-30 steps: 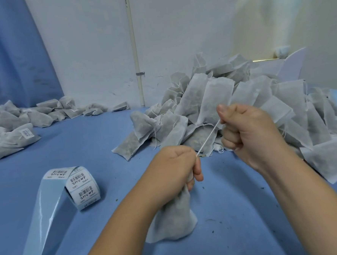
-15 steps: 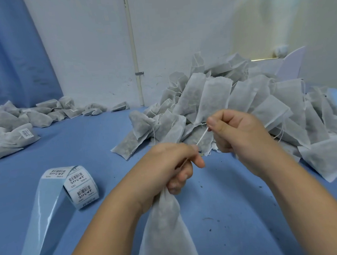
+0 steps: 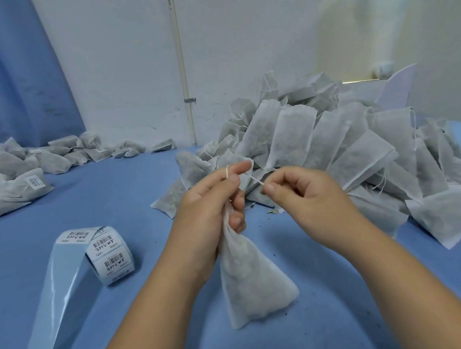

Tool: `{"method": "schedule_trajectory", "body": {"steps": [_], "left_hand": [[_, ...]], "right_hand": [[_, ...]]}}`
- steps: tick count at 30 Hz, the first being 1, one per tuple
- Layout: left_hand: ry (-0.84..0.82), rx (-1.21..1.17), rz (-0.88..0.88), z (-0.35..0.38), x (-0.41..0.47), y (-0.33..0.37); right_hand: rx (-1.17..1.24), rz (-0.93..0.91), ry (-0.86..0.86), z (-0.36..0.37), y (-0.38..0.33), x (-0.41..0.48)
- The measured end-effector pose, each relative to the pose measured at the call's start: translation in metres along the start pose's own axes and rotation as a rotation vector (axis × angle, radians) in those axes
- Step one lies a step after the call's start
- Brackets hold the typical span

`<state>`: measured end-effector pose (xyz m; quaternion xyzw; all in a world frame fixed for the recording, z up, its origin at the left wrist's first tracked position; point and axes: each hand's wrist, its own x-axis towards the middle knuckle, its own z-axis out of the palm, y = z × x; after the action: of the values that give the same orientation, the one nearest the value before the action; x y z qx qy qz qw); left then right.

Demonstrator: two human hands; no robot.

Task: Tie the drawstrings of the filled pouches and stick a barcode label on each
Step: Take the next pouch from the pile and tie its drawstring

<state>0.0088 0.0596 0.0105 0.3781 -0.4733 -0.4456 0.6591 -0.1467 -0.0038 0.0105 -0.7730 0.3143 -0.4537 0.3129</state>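
Nearest, the filled pouch [image 3: 253,278] hangs with its base on the blue tabletop [image 3: 340,316], its gathered neck gripped in the left hand [image 3: 212,202] so the fill stays put. The drawstring [image 3: 254,180] seems looped over that hand's forefinger, and the right hand [image 3: 303,194] pinches its free end, probably forming the knot. The barcode label roll [image 3: 108,253] waits at left, within reach. Beyond lie the untied pouch heap [image 3: 344,151] and, far left, labelled pouches [image 3: 16,184].

Left hand [image 3: 212,202] gripping, right hand [image 3: 303,194] pinching
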Motion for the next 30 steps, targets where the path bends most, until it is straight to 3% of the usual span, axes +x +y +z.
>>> {"method": "schedule_trajectory", "body": {"steps": [3,6,10,14,19,23,25,30], "left_hand": [[0.119,0.289,0.048,-0.002,0.002,-0.004],[0.103,0.585,0.076,0.0,0.001,-0.009],[-0.019,0.791,0.149,0.003,-0.004,-0.01],[-0.082,0.858,0.202,0.009,-0.009,-0.007],[-0.163,0.708,0.115,0.014,-0.014,-0.001],[-0.206,0.393,-0.035,0.015,-0.012,0.003],[-0.198,0.223,-0.116,0.014,-0.01,0.004],[-0.144,-0.032,-0.242,0.007,-0.003,-0.002]], "right_hand": [[-0.16,-0.082,-0.084,-0.001,-0.003,-0.003],[-0.272,-0.194,-0.109,-0.003,-0.009,-0.008],[-0.19,-0.238,-0.046,-0.008,-0.018,-0.01],[0.011,-0.152,-0.005,-0.009,-0.02,-0.01],[0.184,-0.012,0.006,-0.01,-0.017,-0.005],[0.178,0.219,-0.103,-0.008,-0.011,-0.002],[0.134,0.297,-0.04,-0.007,-0.007,-0.001],[0.056,0.141,0.217,-0.011,-0.013,-0.001]]}}
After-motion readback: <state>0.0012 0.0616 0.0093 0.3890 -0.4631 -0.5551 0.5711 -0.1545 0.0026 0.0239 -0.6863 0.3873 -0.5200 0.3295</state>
